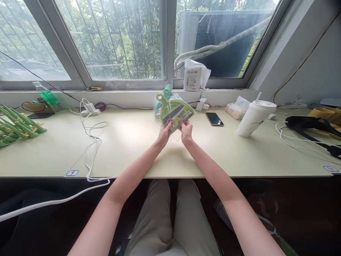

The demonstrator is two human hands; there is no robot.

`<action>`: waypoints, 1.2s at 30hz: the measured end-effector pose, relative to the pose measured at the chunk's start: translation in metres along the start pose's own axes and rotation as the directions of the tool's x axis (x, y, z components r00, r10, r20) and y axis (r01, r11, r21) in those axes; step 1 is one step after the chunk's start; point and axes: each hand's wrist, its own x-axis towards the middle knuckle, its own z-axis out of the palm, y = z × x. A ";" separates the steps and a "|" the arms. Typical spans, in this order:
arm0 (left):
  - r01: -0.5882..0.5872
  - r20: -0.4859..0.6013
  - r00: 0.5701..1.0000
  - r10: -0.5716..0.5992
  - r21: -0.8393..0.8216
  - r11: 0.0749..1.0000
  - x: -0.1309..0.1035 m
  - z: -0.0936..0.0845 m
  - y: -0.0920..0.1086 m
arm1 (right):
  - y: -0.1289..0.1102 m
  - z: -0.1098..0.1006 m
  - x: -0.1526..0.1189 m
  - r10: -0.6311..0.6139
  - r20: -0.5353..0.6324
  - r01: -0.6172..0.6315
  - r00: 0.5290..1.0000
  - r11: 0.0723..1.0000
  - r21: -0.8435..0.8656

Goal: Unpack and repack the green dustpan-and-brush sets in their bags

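Between both hands, above the table, is a small green dustpan and brush set (172, 106) in clear plastic wrap, tilted with its ringed handle up and to the left. A printed label lies across the dark bristles. My left hand (163, 136) pinches the lower left edge, thumb on the front. At the lower right edge, my right hand (186, 130) grips it the same way. Most fingers are hidden behind the package. Teal handles (167, 91) show just behind the green set, also in clear wrap; whether they belong to the same package I cannot tell.
A phone (214, 119), a tissue pack (237, 107) and a white lidded cup with straw (255, 119) stand on the right. White cables (92, 142) cross the table's left part, near green bundled strips (20, 126). A black strap (306, 124) lies far right.
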 end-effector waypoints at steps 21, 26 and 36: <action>-0.093 -0.012 0.995 0.096 0.157 0.983 0.001 -0.011 0.008 | 0.000 -0.004 0.003 0.053 0.200 -0.066 0.978 0.996 0.059; -0.028 -0.027 0.999 0.035 0.218 0.976 0.003 -0.017 0.016 | -0.002 -0.007 0.006 0.044 0.246 -0.055 0.968 0.998 0.035; 0.038 0.006 0.999 -0.040 0.182 0.983 0.004 -0.020 0.016 | 0.001 -0.014 0.017 0.126 0.257 -0.129 0.958 0.992 -0.006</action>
